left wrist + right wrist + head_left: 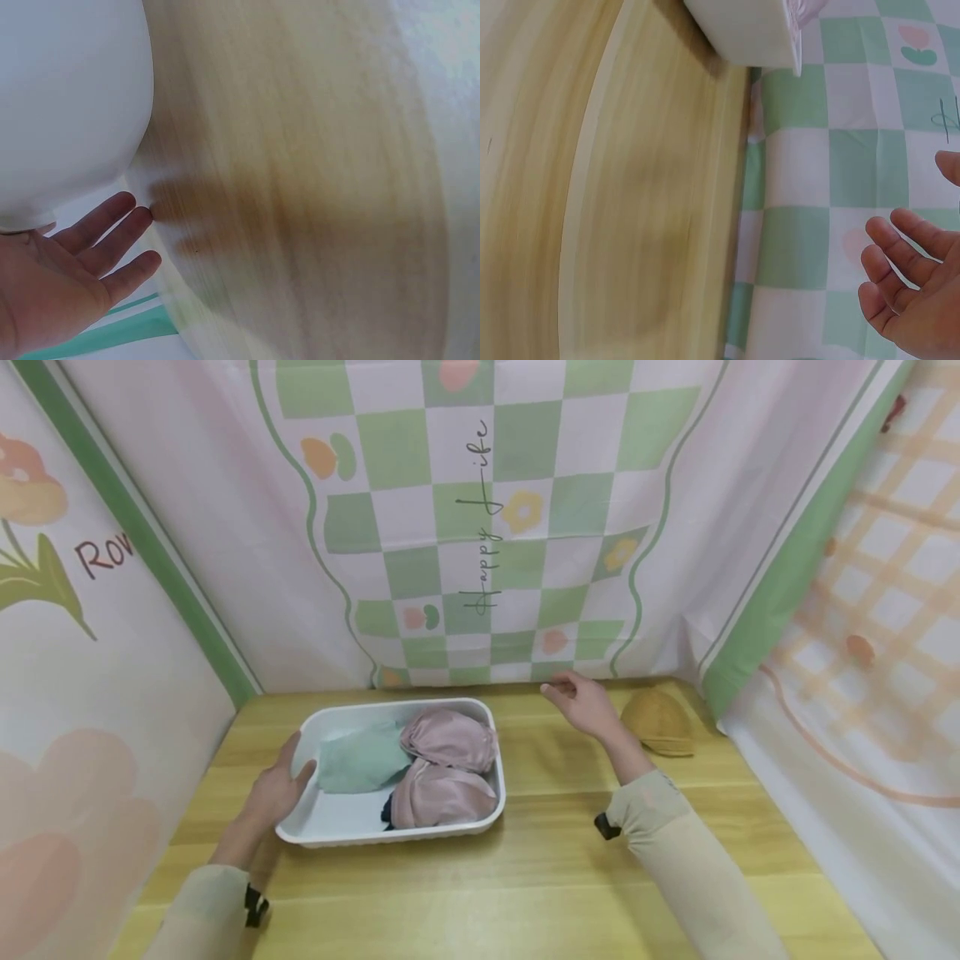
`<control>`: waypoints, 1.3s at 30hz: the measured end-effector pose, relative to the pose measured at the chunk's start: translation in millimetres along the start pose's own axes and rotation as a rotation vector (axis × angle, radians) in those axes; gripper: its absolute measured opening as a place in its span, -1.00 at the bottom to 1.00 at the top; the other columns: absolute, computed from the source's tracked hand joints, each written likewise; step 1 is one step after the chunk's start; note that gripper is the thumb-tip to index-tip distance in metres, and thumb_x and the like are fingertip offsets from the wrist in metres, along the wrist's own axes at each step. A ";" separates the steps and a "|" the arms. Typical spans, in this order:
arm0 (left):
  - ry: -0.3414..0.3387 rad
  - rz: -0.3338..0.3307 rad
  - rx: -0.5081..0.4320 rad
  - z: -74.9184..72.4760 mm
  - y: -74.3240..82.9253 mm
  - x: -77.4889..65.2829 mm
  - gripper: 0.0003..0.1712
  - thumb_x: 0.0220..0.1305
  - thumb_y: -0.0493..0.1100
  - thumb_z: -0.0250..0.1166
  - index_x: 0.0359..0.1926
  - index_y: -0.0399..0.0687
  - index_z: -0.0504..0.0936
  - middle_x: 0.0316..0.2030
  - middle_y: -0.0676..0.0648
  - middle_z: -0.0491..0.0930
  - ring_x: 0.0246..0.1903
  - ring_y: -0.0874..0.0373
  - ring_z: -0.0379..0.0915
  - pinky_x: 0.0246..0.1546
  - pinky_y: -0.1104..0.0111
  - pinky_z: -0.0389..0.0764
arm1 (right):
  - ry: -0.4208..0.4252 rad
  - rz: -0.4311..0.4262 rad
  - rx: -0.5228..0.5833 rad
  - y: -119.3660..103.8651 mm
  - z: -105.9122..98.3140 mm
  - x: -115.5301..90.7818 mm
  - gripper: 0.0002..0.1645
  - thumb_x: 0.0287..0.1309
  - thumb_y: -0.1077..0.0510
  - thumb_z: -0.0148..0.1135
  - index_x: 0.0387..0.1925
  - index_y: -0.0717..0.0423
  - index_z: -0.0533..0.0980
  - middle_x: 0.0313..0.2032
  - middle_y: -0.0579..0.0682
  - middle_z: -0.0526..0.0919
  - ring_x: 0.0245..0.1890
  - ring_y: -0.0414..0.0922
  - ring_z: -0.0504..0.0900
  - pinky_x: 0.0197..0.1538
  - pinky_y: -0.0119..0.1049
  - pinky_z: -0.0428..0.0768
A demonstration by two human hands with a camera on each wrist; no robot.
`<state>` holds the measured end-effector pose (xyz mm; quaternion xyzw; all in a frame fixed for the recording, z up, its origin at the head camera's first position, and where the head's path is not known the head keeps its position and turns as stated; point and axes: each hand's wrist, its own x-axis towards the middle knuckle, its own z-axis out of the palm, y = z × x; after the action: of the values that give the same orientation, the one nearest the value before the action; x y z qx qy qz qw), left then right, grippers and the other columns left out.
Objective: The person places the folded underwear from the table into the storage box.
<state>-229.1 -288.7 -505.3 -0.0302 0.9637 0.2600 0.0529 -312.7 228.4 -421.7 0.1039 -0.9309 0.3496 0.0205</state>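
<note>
At the left end of a white plastic tray [337, 831], my left hand [272, 795] holds the rim, thumb over the inside edge. In the left wrist view, its other fingers [124, 232] stretch out beside the tray's outer wall [75, 97]. Two bundles of shiny pink cloth, one [448, 739] behind the other [442, 795], fill the tray's right half. Mint green cloth [363, 758] lies to their left, and a bit of dark cloth [386, 810] shows under the front bundle. My right hand [588, 703] hovers with loosely bent fingers, holding nothing, between the tray and a mustard yellow cap [658, 722].
The tray and cap are on a wood-grain table [525, 885]. A green and white checked curtain [487, 568] hangs at its back edge. Printed cloth hangs at the left [97, 693] and right [862, 635] sides.
</note>
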 end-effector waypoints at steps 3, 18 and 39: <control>-0.008 -0.007 -0.002 0.3 -0.2 -0.6 -0.08 0.55 0.28 -0.24 0.59 -0.08 -0.43 0.35 -0.62 0.19 0.16 -0.53 0.41 0.06 -0.19 0.59 | -0.001 0.019 0.009 3.3 -4.9 -3.7 -0.30 0.45 -0.27 -0.04 0.32 0.14 0.39 0.21 0.23 0.56 0.21 0.18 0.54 0.25 0.12 0.53; 0.001 0.003 0.003 0.6 -1.5 0.0 -0.08 0.55 0.29 -0.25 0.59 -0.10 -0.42 0.34 -0.63 0.20 0.15 -0.55 0.40 0.07 -0.22 0.58 | 0.041 0.060 0.002 24.2 -25.5 -11.8 -0.16 0.42 -0.37 -0.08 0.37 0.19 0.34 0.28 0.23 0.50 0.23 0.22 0.49 0.27 0.15 0.48; 0.004 0.007 0.007 1.2 -2.3 0.2 -0.08 0.55 0.30 -0.25 0.59 -0.09 -0.42 0.33 -0.62 0.23 0.14 -0.54 0.42 0.05 -0.19 0.60 | 0.070 0.115 -0.026 52.8 -50.2 -30.7 -0.03 0.35 -0.50 -0.17 0.40 0.15 0.32 0.29 0.28 0.48 0.26 0.24 0.45 0.29 0.20 0.43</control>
<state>-229.0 -290.0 -507.4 -0.0270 0.9648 0.2566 0.0504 -295.4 305.5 -421.3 0.0377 -0.9385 0.3414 0.0344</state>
